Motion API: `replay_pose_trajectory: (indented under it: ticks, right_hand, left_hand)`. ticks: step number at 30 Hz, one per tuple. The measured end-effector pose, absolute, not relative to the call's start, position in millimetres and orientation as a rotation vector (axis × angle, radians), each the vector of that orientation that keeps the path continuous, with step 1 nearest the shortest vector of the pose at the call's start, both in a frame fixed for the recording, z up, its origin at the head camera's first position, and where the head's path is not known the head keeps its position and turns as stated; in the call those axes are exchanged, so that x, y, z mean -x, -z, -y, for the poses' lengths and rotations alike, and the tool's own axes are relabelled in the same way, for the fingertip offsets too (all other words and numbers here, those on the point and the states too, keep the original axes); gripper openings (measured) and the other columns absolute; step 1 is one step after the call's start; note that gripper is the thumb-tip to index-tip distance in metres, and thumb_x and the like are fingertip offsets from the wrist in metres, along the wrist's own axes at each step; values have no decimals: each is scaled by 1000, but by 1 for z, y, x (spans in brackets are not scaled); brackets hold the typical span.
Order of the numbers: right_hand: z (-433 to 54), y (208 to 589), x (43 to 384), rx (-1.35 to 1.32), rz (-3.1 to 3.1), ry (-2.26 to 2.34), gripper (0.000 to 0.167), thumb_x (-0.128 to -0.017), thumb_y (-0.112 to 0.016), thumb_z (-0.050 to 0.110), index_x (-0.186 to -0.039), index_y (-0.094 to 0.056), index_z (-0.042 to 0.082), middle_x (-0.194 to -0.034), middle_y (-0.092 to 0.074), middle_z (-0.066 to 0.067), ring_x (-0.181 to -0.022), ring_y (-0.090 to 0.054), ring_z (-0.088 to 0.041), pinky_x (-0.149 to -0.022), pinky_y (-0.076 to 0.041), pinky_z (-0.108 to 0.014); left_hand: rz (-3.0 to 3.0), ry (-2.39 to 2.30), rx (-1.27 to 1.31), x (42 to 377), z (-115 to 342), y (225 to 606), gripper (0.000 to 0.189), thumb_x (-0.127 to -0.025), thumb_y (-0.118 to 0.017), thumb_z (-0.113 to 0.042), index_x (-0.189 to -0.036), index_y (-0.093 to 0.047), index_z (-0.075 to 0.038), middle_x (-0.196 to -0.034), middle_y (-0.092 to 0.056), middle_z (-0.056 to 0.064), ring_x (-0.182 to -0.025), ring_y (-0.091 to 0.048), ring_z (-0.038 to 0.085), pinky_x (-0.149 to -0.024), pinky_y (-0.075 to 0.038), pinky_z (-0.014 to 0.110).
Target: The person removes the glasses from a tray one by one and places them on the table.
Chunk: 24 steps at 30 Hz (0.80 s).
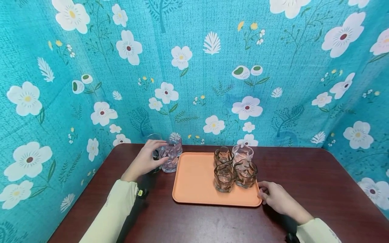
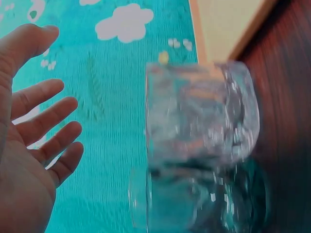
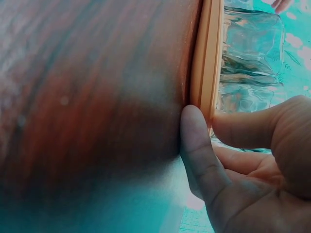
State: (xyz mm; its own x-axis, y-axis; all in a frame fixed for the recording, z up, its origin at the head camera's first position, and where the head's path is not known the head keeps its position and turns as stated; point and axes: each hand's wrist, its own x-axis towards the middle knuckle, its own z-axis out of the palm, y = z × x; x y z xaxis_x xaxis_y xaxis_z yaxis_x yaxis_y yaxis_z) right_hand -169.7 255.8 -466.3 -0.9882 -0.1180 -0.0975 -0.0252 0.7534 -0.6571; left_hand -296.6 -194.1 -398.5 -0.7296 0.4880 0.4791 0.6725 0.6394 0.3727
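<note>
An orange tray (image 1: 194,189) lies on the table, with three brown-tinted glasses (image 1: 224,179) and one clear glass (image 1: 243,152) grouped on its right half. My right hand (image 1: 276,197) pinches the tray's right front corner between thumb and fingers; the right wrist view shows that grip (image 3: 243,165) on the rim. Left of the tray stand more glasses, among them a clear glass (image 1: 171,163), partly hidden by my left hand (image 1: 149,157). In the left wrist view its fingers (image 2: 51,114) are spread, with a gap between them and the clear glass (image 2: 199,116).
The dark reddish-brown table (image 1: 212,224) carries everything. A blue floral cloth (image 1: 194,84) hangs right behind its back edge and along both sides. A darker glass (image 2: 209,199) stands beside the clear one in the left wrist view.
</note>
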Motion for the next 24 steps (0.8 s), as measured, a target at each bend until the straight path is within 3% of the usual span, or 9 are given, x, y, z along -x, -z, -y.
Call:
replay_pose_trajectory:
  ticks: [10,19,24]
  right_hand:
    - [-256,467,168,137,-2820,1082,31,-87,-60,-4,-116,-54,-14,-79,-62,-2,-57,-58,-13,-54,-47,-28]
    - [-255,467,169,116,-2816,1079,31,-87,-60,-4,-116,-54,-14,-78,-61,-2,-57,-58,-13,-53,-47,-27]
    - [-255,467,169,103,-2820,1062,31,-87,-60,-4,-116,-54,-13,-76,-61,-1,-58,-58,-13,-54,-47,-27]
  left_hand:
    - [2528,882,1109,296,138,401,50,-80,-77,-29,-123,-61,-10,-123,-56,2,-113,-47,18,-90,-45,43]
    - [2639,873,1270,304,72,407,61,-83,-72,-39,-133,-53,-10,-134,-50,5,-124,-41,20,-100,-37,41]
    - [2728,829,1274,312,41,412,68,-83,-69,-46,-138,-48,-12,-137,-47,3,-132,-34,23,-108,-24,41]
